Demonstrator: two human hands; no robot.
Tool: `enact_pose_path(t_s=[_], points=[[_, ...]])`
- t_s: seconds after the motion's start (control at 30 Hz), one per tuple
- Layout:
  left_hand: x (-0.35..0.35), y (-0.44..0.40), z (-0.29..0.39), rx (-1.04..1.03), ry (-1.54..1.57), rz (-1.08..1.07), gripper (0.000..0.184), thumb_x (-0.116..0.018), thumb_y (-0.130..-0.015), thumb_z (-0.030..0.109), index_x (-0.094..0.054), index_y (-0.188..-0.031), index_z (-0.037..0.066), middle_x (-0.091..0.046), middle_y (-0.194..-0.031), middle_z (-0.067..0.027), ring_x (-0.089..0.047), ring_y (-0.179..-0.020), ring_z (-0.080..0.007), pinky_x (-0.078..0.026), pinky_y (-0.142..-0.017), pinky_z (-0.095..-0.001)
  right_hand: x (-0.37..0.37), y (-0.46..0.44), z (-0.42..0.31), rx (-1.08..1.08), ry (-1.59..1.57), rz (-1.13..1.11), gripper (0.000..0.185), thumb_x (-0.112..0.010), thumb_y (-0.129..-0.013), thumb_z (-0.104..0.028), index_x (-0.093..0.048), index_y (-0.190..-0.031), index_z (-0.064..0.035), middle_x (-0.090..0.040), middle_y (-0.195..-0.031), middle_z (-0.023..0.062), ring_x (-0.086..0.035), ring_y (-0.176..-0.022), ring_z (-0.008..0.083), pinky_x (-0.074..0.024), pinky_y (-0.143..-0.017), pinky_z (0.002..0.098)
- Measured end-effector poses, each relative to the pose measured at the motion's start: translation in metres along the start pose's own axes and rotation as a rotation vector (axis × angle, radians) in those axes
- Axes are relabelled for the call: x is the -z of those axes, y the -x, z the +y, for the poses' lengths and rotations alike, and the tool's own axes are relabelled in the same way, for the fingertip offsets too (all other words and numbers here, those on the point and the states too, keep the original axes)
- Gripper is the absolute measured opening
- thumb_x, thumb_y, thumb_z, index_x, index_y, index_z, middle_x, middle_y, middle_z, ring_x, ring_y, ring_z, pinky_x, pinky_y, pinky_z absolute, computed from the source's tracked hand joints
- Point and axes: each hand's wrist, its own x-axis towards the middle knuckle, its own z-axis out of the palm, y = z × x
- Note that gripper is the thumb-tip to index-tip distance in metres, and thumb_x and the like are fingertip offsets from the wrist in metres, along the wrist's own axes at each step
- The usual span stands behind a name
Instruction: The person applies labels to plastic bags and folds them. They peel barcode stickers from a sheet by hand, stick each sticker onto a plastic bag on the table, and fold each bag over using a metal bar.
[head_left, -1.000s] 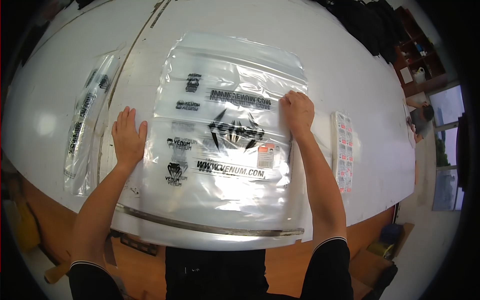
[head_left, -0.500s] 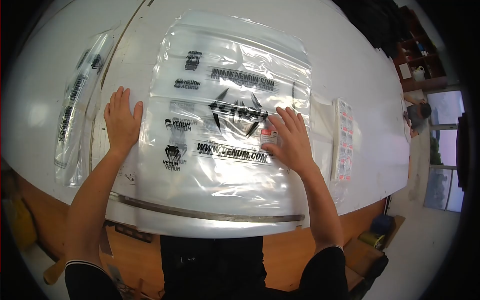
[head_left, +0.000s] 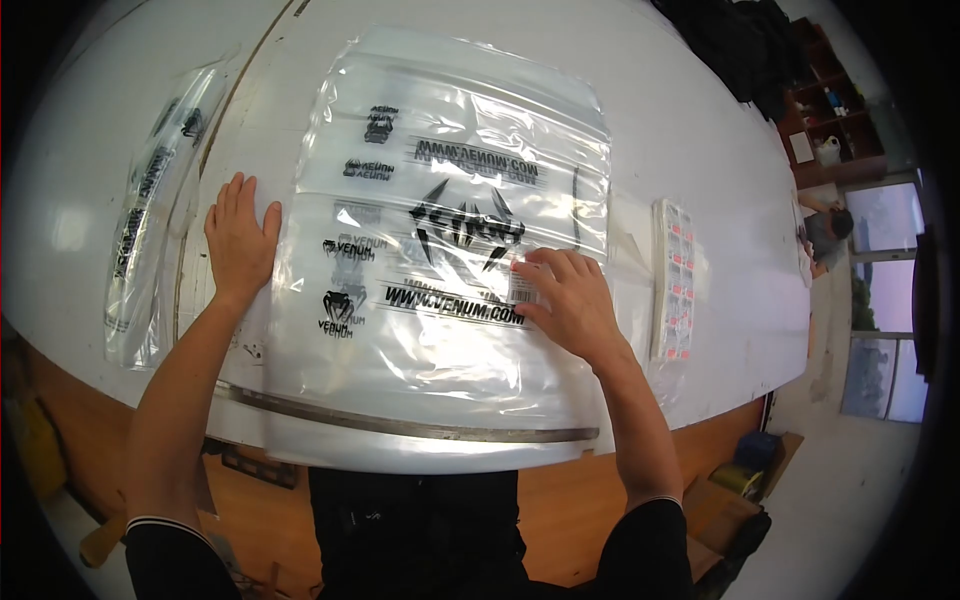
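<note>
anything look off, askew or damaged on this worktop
Nothing looks spilled or torn. One oddity: the black printed lettering on the wide, clear plastic bag under the right hand looks doubled, with offset copies, probably because see-through layers overlap out of line.

The clear plastic bag (head_left: pixel 440 262) reads "VENUM" and "WWW.VENUM.COM" in black.

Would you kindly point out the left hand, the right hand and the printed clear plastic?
Left hand (head_left: pixel 243 244), head view: back of the hand.
Right hand (head_left: pixel 576 308), head view: back of the hand.
Printed clear plastic (head_left: pixel 466 231), head view: its large black logo.
</note>
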Motion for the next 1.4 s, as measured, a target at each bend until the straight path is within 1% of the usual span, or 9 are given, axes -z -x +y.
enact_pose_path(t_s=[0.2, 0.23, 0.47, 0.63, 0.73, 1.0, 1.13, 1.27, 1.4], points=[[-0.002, 0.002, 0.001, -0.017, 0.007, 0.012, 0.056, -0.061, -0.098, 0.033, -0.052, -0.140, -0.003, -0.047, -0.152, -0.0213, -0.040, -0.143, -0.0400, -0.028, -0.118, -0.0553, 0.007, -0.030, 0.009, 0.023, -0.079, 0.088, 0.036, -0.084, -0.074, -0.023, -0.073, -0.107, -0.0142, -0.068, -0.112, 0.0059, -0.063, -0.105, 0.0298, -0.0479, -0.092, 0.0441], [-0.003, 0.002, 0.002, -0.025, 0.001, 0.040, 0.056, -0.062, -0.097, 0.033, -0.053, -0.139, -0.003, -0.048, -0.151, -0.0213, -0.041, -0.142, -0.0396, -0.028, -0.118, -0.0553, 0.003, -0.049, 0.014, 0.063, -0.068, 0.210, 0.029, -0.083, -0.075, -0.020, -0.074, -0.101, -0.0117, -0.070, -0.104, 0.0073, -0.064, -0.099, 0.0302, -0.0494, -0.087, 0.0438], [0.006, 0.001, 0.008, -0.008, 0.055, 0.046, 0.056, -0.064, -0.093, 0.029, -0.053, -0.137, -0.004, -0.049, -0.149, -0.0225, -0.042, -0.140, -0.0396, -0.028, -0.117, -0.0550, -0.050, -0.243, -0.002, 0.152, -0.220, 0.423, 0.021, -0.077, -0.084, -0.018, -0.075, -0.102, -0.0066, -0.072, -0.108, 0.0095, -0.065, -0.103, 0.0331, -0.0525, -0.091, 0.0430], [0.012, 0.000, 0.011, 0.013, 0.068, -0.003, 0.057, -0.065, -0.094, 0.028, -0.051, -0.140, -0.003, -0.046, -0.151, -0.0221, -0.040, -0.143, -0.0390, -0.026, -0.119, -0.0527, -0.107, -0.306, -0.050, 0.371, 0.140, 0.247, 0.050, -0.061, -0.097, -0.043, -0.061, -0.137, -0.0138, -0.056, -0.145, 0.0111, -0.047, -0.139, 0.0323, -0.0337, -0.116, 0.0552], [0.013, 0.000, 0.012, 0.014, 0.074, -0.001, 0.057, -0.066, -0.094, 0.027, -0.051, -0.140, -0.003, -0.047, -0.151, -0.0221, -0.039, -0.143, -0.0391, -0.026, -0.119, -0.0525, -0.115, -0.312, -0.042, 0.312, 0.087, 0.142, 0.059, -0.054, -0.100, -0.051, -0.051, -0.148, -0.0166, -0.044, -0.157, 0.0102, -0.034, -0.149, 0.0314, -0.0215, -0.122, 0.0600], [0.015, -0.001, 0.013, 0.032, 0.063, -0.040, 0.058, -0.065, -0.095, 0.027, -0.050, -0.141, -0.004, -0.045, -0.152, -0.0224, -0.038, -0.144, -0.0393, -0.025, -0.120, -0.0522, -0.102, -0.351, -0.006, 0.055, 0.133, 0.211, 0.054, -0.049, -0.103, -0.047, -0.053, -0.146, -0.0139, -0.046, -0.157, 0.0110, -0.033, -0.150, 0.0325, -0.0207, -0.123, 0.0574], [0.017, -0.002, 0.015, 0.040, 0.063, -0.048, 0.057, -0.064, -0.095, 0.027, -0.049, -0.141, -0.004, -0.045, -0.152, -0.0224, -0.037, -0.144, -0.0393, -0.025, -0.120, -0.0524, -0.096, -0.375, 0.013, -0.197, 0.064, 0.108, 0.056, -0.038, -0.107, -0.049, -0.051, -0.149, -0.0160, -0.041, -0.161, 0.0109, -0.030, -0.152, 0.0332, -0.0210, -0.123, 0.0572], [0.017, -0.002, 0.014, 0.034, 0.051, -0.057, 0.059, -0.064, -0.095, 0.027, -0.048, -0.142, -0.004, -0.045, -0.152, -0.0223, -0.037, -0.144, -0.0393, -0.024, -0.120, -0.0519, -0.077, -0.398, 0.033, -0.415, -0.213, -0.130, 0.051, -0.040, -0.105, -0.046, -0.065, -0.134, -0.0126, -0.057, -0.144, 0.0122, -0.050, -0.137, 0.0341, -0.0366, -0.112, 0.0590], [0.018, -0.003, 0.015, 0.041, 0.043, -0.068, 0.059, -0.064, -0.095, 0.027, -0.048, -0.142, -0.004, -0.044, -0.152, -0.0225, -0.036, -0.144, -0.0392, -0.024, -0.120, -0.0515, -0.087, -0.410, 0.034, -0.387, -0.006, -0.117, 0.048, -0.051, -0.099, -0.047, -0.071, -0.122, -0.0098, -0.065, -0.128, 0.0147, -0.059, -0.124, 0.0360, -0.0436, -0.105, 0.0571]])
